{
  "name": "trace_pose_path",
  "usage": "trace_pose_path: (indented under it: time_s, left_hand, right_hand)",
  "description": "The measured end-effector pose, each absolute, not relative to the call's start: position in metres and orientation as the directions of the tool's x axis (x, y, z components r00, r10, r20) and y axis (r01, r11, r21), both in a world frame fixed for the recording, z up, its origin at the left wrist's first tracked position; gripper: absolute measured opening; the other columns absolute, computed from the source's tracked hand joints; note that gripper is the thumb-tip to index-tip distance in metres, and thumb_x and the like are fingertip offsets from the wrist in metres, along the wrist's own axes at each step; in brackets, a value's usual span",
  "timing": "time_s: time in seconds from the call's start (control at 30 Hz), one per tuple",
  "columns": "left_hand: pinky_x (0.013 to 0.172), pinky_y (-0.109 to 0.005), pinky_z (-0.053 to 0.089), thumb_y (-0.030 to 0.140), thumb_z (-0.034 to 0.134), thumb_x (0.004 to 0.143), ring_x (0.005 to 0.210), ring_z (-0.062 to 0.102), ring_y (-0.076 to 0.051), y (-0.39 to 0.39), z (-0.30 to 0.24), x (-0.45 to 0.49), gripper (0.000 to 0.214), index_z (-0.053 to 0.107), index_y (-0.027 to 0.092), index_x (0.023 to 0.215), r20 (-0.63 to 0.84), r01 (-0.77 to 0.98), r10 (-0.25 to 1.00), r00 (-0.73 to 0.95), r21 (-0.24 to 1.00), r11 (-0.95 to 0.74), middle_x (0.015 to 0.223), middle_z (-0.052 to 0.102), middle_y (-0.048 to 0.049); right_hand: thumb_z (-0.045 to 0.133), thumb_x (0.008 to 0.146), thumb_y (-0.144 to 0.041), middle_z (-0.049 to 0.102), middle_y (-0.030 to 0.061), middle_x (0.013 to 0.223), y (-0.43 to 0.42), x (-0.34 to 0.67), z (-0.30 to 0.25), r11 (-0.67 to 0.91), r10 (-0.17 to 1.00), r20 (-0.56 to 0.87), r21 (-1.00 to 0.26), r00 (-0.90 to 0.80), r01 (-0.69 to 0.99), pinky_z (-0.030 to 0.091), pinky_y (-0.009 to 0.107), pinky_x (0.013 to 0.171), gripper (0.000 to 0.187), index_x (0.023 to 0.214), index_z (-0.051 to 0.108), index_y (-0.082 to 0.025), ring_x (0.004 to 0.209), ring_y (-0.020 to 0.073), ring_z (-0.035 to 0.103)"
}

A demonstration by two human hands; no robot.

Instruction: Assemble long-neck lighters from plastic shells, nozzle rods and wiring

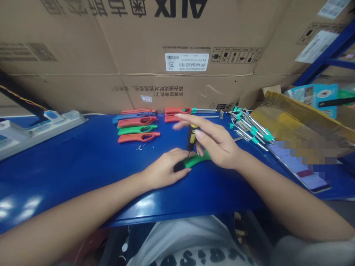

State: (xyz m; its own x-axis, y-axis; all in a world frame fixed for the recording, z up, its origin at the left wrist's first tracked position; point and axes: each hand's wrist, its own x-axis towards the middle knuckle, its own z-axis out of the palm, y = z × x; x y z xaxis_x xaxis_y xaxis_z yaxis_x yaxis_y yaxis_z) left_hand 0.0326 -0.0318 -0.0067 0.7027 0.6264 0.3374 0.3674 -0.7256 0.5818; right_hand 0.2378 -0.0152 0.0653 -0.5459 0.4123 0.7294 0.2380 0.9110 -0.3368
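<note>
My right hand (215,142) is around the upper part of a black-and-yellow screwdriver (191,138), its thumb against the handle and some fingers stretched out and slightly blurred. The screwdriver stands nearly upright, its shaft reaching down to a green plastic lighter body (195,159) lying on the blue table. With thumb and fingers, my left hand (168,166) grips the left end of that green body. Part of the body is hidden under my right hand. A few tiny screws (139,147) lie on the table to the left.
Red, blue and green lighter bodies (138,137) lie in a column at the back left. Red lighters with metal tubes (205,110) lie behind my hands. Right are a pile of metal tubes (253,129), a phone (299,166) and a yellow-taped box (302,118). A power strip (41,129) sits left.
</note>
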Motion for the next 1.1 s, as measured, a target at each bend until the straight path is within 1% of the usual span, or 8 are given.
trace_pose_path:
  time_s: [0.07,0.23,0.4,0.57,0.7,0.87,1.03,1.1]
  left_hand:
    - [0.101,-0.040,0.051,0.025,0.064,0.093,0.112,0.063,-0.024,-0.0317,-0.0067,0.0326,0.038,0.060,0.018,0.130,0.335,0.368,0.627,0.703,0.583,-0.724,0.120,0.069,-0.0099]
    - [0.105,-0.043,0.050,0.024,0.064,0.093,0.118,0.062,-0.025,-0.0315,-0.0075,0.0325,0.039,0.060,0.018,0.131,0.361,0.347,0.620,0.697,0.587,-0.731,0.127,0.068,-0.0110]
    - [0.102,-0.042,0.051,0.023,0.065,0.092,0.115,0.063,-0.024,-0.0316,-0.0070,0.0325,0.045,0.057,0.021,0.136,0.357,0.346,0.621,0.698,0.591,-0.729,0.125,0.069,-0.0090]
    - [0.104,-0.043,0.050,0.023,0.064,0.092,0.119,0.062,-0.025,-0.0324,-0.0059,0.0324,0.043,0.057,0.020,0.135,0.366,0.346,0.622,0.692,0.588,-0.731,0.127,0.068,-0.0101]
    - [0.102,-0.041,0.051,0.022,0.066,0.091,0.114,0.064,-0.024,-0.0325,-0.0046,0.0327,0.044,0.058,0.020,0.135,0.349,0.354,0.631,0.693,0.597,-0.720,0.123,0.069,-0.0093]
    - [0.104,-0.042,0.050,0.024,0.064,0.092,0.117,0.063,-0.024,-0.0321,-0.0053,0.0327,0.040,0.059,0.019,0.132,0.351,0.349,0.625,0.697,0.596,-0.723,0.126,0.068,-0.0103]
    - [0.102,-0.042,0.051,0.024,0.063,0.093,0.114,0.063,-0.024,-0.0324,-0.0048,0.0326,0.041,0.058,0.021,0.134,0.346,0.345,0.624,0.700,0.601,-0.720,0.124,0.069,-0.0091]
    - [0.102,-0.041,0.051,0.024,0.063,0.093,0.113,0.063,-0.023,-0.0325,-0.0043,0.0328,0.041,0.058,0.021,0.134,0.339,0.349,0.626,0.703,0.603,-0.718,0.124,0.069,-0.0086]
  right_hand:
    - [0.042,0.104,-0.024,0.071,0.0058,0.105,-0.0154,0.2384,0.0649,0.905,0.424,0.718,-0.352,-0.552,0.238,0.056,0.026,0.074,0.036,0.137,0.055,-0.018,0.077,0.0113,0.066]
    - [0.060,0.097,-0.036,0.072,0.0049,0.089,-0.0110,0.2417,0.0612,0.924,0.258,0.845,-0.075,-0.468,0.374,0.055,0.026,0.074,0.028,0.118,0.067,-0.018,0.078,0.0150,0.067]
    - [0.040,0.104,-0.022,0.071,0.0066,0.112,-0.0101,0.2408,0.0642,0.886,0.463,0.713,-0.387,-0.527,0.255,0.056,0.026,0.072,0.037,0.137,0.055,-0.019,0.075,0.0108,0.066]
    - [0.065,0.094,-0.031,0.073,0.0053,0.092,-0.0072,0.2434,0.0640,0.921,0.318,0.837,-0.161,-0.445,0.356,0.055,0.029,0.078,0.022,0.111,0.070,-0.018,0.079,0.0156,0.066]
    - [0.036,0.105,-0.024,0.068,0.0097,0.121,-0.0078,0.2433,0.0655,0.884,0.466,0.658,-0.378,-0.592,0.276,0.056,0.032,0.086,0.043,0.147,0.045,-0.019,0.090,0.0143,0.067]
    - [0.068,0.091,-0.043,0.073,0.0076,0.107,-0.0082,0.2449,0.0650,0.908,0.398,0.755,-0.246,-0.521,0.338,0.057,0.033,0.084,0.042,0.126,0.064,-0.021,0.091,0.0196,0.069]
    - [0.036,0.106,-0.027,0.068,0.0099,0.125,-0.0097,0.2425,0.0654,0.885,0.466,0.666,-0.354,-0.582,0.304,0.057,0.031,0.086,0.041,0.145,0.047,-0.022,0.100,0.0167,0.068]
    - [0.041,0.105,-0.027,0.070,0.0087,0.119,-0.0089,0.2419,0.0652,0.881,0.470,0.678,-0.399,-0.566,0.254,0.057,0.029,0.079,0.036,0.139,0.053,-0.021,0.092,0.0150,0.069]
